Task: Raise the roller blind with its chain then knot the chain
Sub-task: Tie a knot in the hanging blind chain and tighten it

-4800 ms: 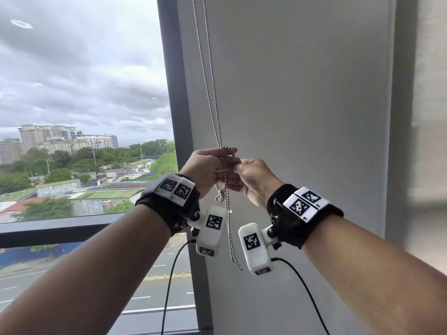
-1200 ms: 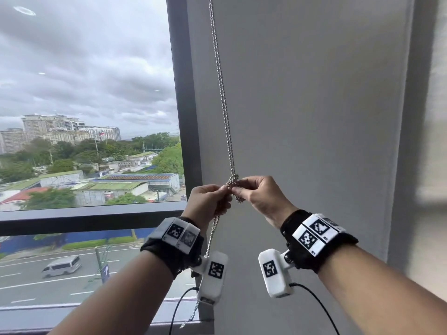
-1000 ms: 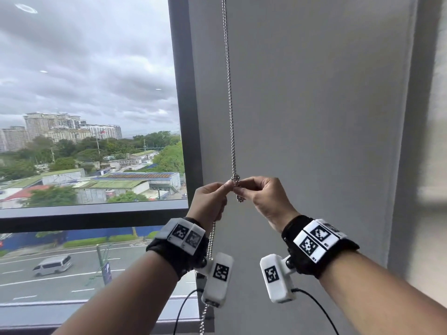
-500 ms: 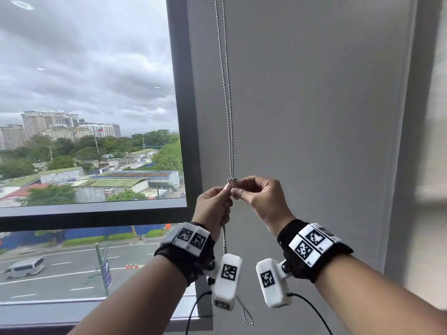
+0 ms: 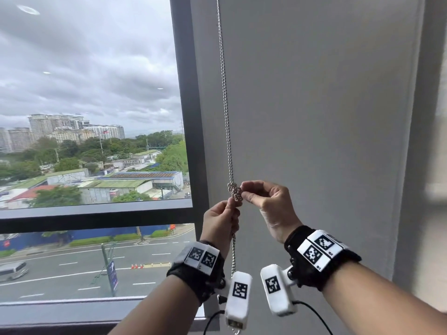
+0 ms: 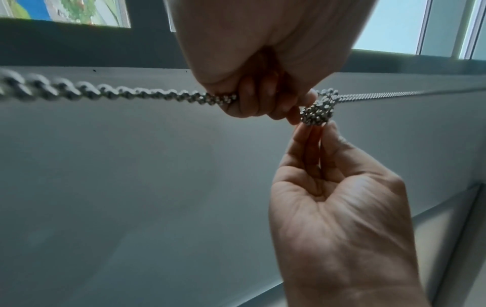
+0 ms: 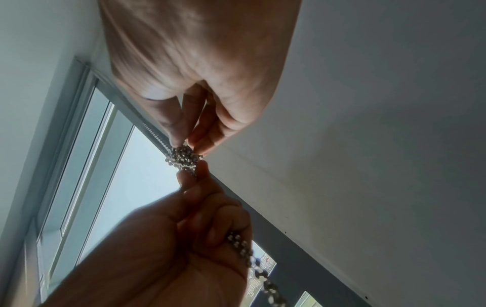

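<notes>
Metal bead chain (image 5: pixel 226 112) gripped below knot (image 5: pixel 235 191) by left hand (image 5: pixel 221 223), centre frame; knot pinched by right hand (image 5: pixel 268 201) fingertips. Knot formed, judged nearly tight; final snugging and release left. Window (image 5: pixel 92 105) uncovered at left, blind judged raised.

The chain (image 5: pixel 226 112) is a silvery metal ball chain, doubled so that two strands run side by side, hanging almost straight down from twelve o'clock in front of the grey roller blind (image 5: pixel 314 105), whose smooth fabric hangs flat just right of the dark window frame. Partway down sits the knot (image 5: pixel 235 191), a small tight clump of beads bunched on themselves. Below it, toward six o'clock, the two strands carry on downward, twisted loosely round each other.
</notes>
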